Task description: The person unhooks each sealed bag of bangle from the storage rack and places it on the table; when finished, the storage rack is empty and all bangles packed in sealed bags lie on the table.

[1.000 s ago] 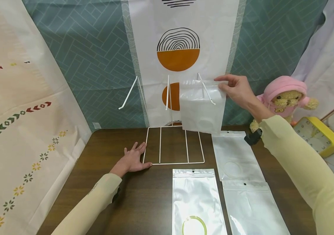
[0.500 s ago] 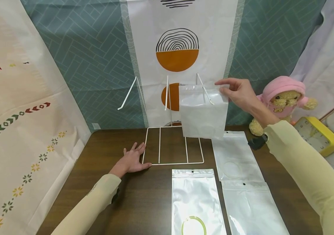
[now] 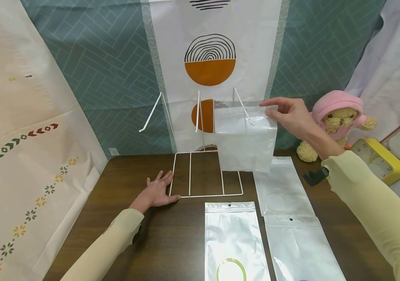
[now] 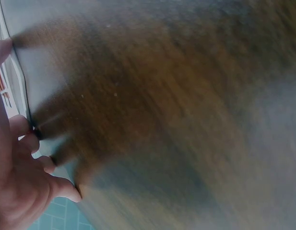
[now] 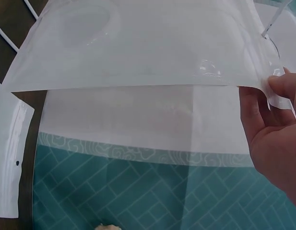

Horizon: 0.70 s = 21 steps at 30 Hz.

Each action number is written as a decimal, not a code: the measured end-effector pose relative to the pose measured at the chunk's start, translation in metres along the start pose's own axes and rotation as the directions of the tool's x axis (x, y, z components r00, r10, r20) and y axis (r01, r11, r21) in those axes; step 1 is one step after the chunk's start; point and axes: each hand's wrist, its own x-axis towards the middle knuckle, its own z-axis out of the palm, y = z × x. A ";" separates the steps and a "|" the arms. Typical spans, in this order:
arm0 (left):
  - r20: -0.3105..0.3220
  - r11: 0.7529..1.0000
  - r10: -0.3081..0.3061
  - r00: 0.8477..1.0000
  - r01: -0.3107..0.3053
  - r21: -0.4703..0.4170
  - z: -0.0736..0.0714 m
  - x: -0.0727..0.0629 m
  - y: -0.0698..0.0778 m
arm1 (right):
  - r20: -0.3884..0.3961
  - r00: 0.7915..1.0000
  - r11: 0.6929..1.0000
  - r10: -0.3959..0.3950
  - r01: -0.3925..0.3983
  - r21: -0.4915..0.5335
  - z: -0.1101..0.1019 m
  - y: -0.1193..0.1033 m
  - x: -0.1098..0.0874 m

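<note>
A white wire rack with three upward prongs stands at the back of the table, its base frame (image 3: 214, 196) lying flat. My right hand (image 3: 289, 115) pinches the top right corner of a whitish zip bag (image 3: 245, 146), which hangs at the rightmost prong (image 3: 238, 98). That prong shows above the bag's top edge, and its tip lies in front of the bag. In the right wrist view, thumb and fingers grip the bag's corner, and a faint round shape shows in the bag (image 5: 85, 26). My left hand (image 3: 156, 192) rests, fingers spread, against the base frame's left side.
Three silvery zip bags lie on the table: one in front (image 3: 233, 230) with a yellow-green ring (image 3: 244, 269), and two at the right, a far one (image 3: 284, 183) and a near one (image 3: 302, 246). Beyond them are a plush bear (image 3: 338, 113) and a yellow clock (image 3: 379, 162).
My right hand has moved the bag slightly right and down, towards the tip of the rightmost prong. The left hand has stayed at the rack's base.
</note>
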 end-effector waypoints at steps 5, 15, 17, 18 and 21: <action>0.009 1.000 -0.001 1.000 0.001 -0.003 -0.001 0.000 0.000 | 0.029 1.000 1.000 -0.001 0.000 0.028 -0.002 -0.003 -0.007; 0.011 1.000 -0.005 1.000 0.005 -0.002 0.000 -0.001 0.000 | 0.056 0.998 0.999 -0.028 0.027 0.034 -0.005 -0.010 -0.021; 0.010 1.000 -0.006 1.000 0.006 -0.002 0.000 0.000 0.000 | 0.057 0.998 1.000 -0.021 0.019 0.021 -0.006 -0.011 -0.023; 0.011 1.000 -0.007 1.000 0.007 0.000 0.000 0.000 0.000 | 0.059 0.998 1.000 -0.017 0.016 0.017 -0.007 -0.012 -0.025; 0.011 1.000 -0.006 1.000 0.006 0.000 0.000 0.000 0.000 | 0.074 0.997 1.000 -0.016 0.014 0.024 -0.010 -0.014 -0.028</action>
